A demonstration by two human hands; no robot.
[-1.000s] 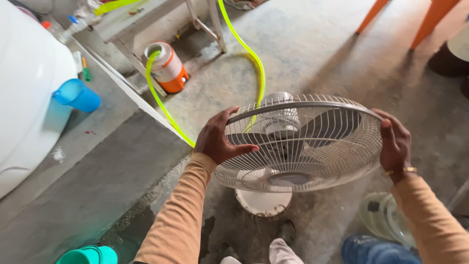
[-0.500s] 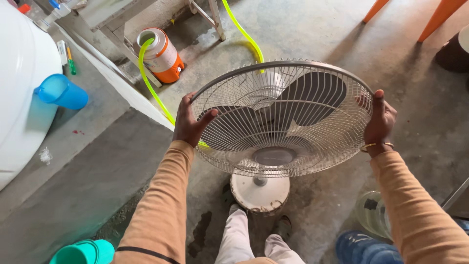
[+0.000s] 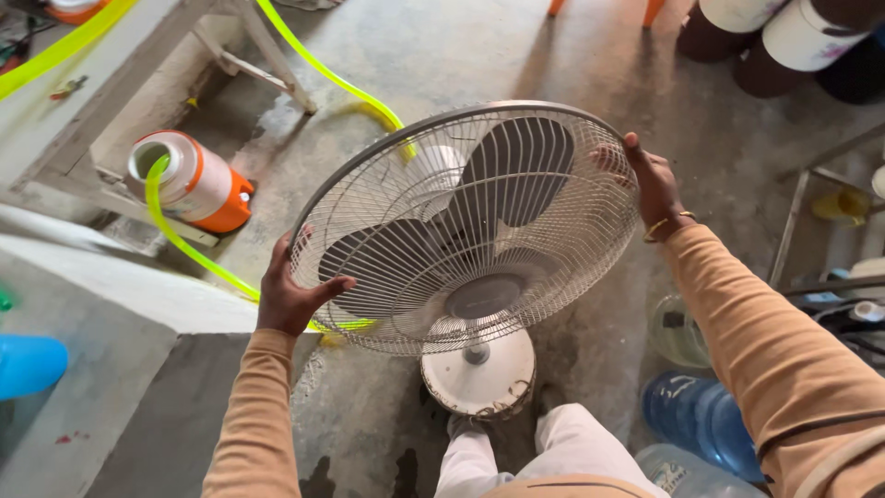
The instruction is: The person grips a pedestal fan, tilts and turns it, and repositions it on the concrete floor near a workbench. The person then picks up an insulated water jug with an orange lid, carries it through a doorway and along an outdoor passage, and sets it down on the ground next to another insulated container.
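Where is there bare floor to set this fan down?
Bare concrete floor lies beyond the white wire-caged pedestal fan, between the yellow-green hose and the dark barrels. It is crowded on the right by clear plastic bottles, and on the left by the orange-and-white jug. The left hand and right hand grip the cage rim.

Both hands grip the rim of a white fan [image 3: 466,231]: the left hand [image 3: 290,295] at its lower left edge, the right hand [image 3: 653,184] at its upper right. The fan's round base [image 3: 479,378] rests on the concrete floor [image 3: 516,55]. A yellow-green hose [image 3: 318,74] runs behind, beside an orange-and-white jug [image 3: 194,180].
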